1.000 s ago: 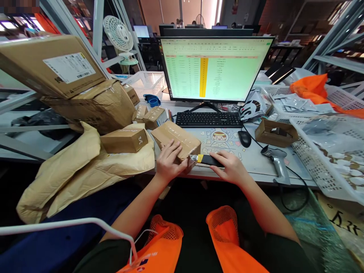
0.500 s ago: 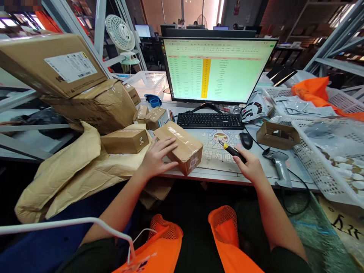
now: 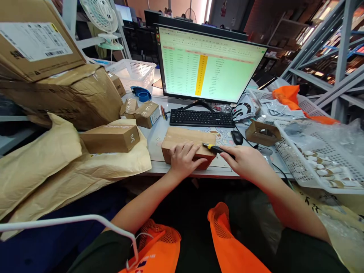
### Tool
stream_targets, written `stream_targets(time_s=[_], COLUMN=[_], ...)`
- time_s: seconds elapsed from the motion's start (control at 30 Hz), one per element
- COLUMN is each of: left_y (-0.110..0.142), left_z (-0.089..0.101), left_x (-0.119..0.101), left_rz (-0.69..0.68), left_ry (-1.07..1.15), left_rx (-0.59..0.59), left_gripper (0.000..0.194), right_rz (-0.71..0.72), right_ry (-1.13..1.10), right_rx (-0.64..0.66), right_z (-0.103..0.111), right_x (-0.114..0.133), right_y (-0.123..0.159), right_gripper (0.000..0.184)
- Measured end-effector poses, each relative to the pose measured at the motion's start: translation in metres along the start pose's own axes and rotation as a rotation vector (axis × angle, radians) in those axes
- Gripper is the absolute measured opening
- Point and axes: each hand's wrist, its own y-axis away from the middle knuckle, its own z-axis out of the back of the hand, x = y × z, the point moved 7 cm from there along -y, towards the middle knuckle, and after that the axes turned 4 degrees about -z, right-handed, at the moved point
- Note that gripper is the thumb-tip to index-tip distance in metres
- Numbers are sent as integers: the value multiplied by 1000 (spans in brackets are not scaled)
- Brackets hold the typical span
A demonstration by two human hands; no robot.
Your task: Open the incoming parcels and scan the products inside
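Observation:
A taped cardboard box [image 3: 184, 134] lies lengthwise at the desk's front edge, below the keyboard. My left hand [image 3: 184, 161] grips its near side, fingers over the top and thumb along the front. In my right hand [image 3: 247, 161] is a black and yellow utility knife [image 3: 216, 148], held by the handle. The knife's tip is at the box's top near the right end; whether the blade has gone into the tape I cannot tell.
Padded mailers [image 3: 113, 163] with a smaller box [image 3: 112, 138] lie left, beside stacked large cartons [image 3: 71, 94]. A monitor [image 3: 210, 64] and keyboard [image 3: 201, 118] stand behind. To the right are a mouse [image 3: 237, 137], an open small box [image 3: 262, 133] and white baskets [image 3: 301, 167].
The box has turned to lie across the desk edge. My right hand has brought the knife left onto its top, and my left hand has shifted along its near side. The view has tilted.

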Motion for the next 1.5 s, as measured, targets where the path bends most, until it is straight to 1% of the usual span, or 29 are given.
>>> stream_targets(time_s=[0.1, 0.17, 0.23, 0.27, 0.3, 0.37, 0.4, 0.47, 0.5, 0.53, 0.57, 0.63, 0.67, 0.7, 0.73, 0.77, 0.8, 0.87, 0.9, 0.93, 0.97, 1.0, 1.07, 1.13, 1.23, 1.3, 1.37, 1.5], left_y=[0, 0, 1, 2, 3, 5, 5, 3, 0, -4, -8, -17, -20, -23, -25, -26, -26, -23, -21, -19, -16, -13, -5, 2, 10, 12, 11, -2], left_z=[-1, -1, -2, -3, -3, -4, -5, -9, -11, -12, -12, -5, 0, 5, 10, 13, 15, 16, 15, 13, 11, 10, 10, 13, 16, 15, 14, 23], left_x=[5, 5, 3, 2, 1, 5, 10, 28, 41, 54, 66, 82, 84, 81, 72, 59, 45, 20, 13, 9, 9, 12, 20, 28, 34, 35, 32, 16], left_rz=[8, 8, 16, 24, 29, 33, 32, 21, 7, -11, -26, -32, -21, -6, 5, 13, 22, 50, 64, 72, 71, 61, 23, -15, -31, -17, -21, -111], left_ry=[26, 35, 43, 46, 47, 58, 71, 133, 184, 241, 296, 357, 350, 325, 289, 248, 206, 128, 92, 61, 34, 13, -21, -50, -49, -14, 27, 47], left_rx=[-12, -9, 1, 7, 9, 14, 21, 50, 68, 85, 96, 105, 114, 129, 145, 161, 168, 136, 108, 84, 63, 47, 11, -36, -67, -48, -15, 104], left_gripper=[56, 54, 52, 52, 52, 52, 52, 52, 52, 51, 50, 51, 52, 53, 54, 58, 61, 64, 62, 58, 55, 52, 47, 43, 41, 45, 49, 57], right_rz=[-7, -48, -128, -176, -237, -389, -463, -558, -577, -585, -591, -603, -609, -605, -580, -523, -429, -155, -7, 116, 206, 267, 332, 360, 357, 288, 151, -239], right_ry=[75, 118, 157, 181, 215, 284, 284, 176, 84, -8, -83, -185, -215, -241, -274, -324, -394, -568, -647, -702, -734, -748, -744, -733, -766, -838, -936, -1180], right_rx=[107, 230, 358, 413, 457, 526, 563, 604, 583, 533, 456, 267, 195, 128, 58, -19, -95, -219, -246, -242, -228, -217, -238, -301, -436, -539, -600, -634], right_z=[10, 19, 28, 31, 33, 29, 22, -6, -23, -41, -58, -88, -101, -112, -119, -121, -119, -107, -100, -94, -91, -88, -85, -82, -79, -78, -82, -102], right_x=[15, 24, 21, 14, 0, -40, -63, -101, -112, -119, -122, -116, -108, -98, -86, -71, -55, -21, -5, 9, 20, 28, 40, 47, 54, 55, 53, 37], right_y=[-19, -31, -36, -35, -31, -15, -3, 20, 29, 36, 41, 43, 42, 38, 31, 21, 9, -17, -28, -37, -45, -52, -60, -63, -65, -66, -67, -65], right_gripper=[34, 34, 38, 40, 42, 42, 41, 40, 40, 41, 42, 45, 47, 48, 47, 47, 47, 50, 50, 50, 49, 47, 42, 35, 28, 29, 33, 44])
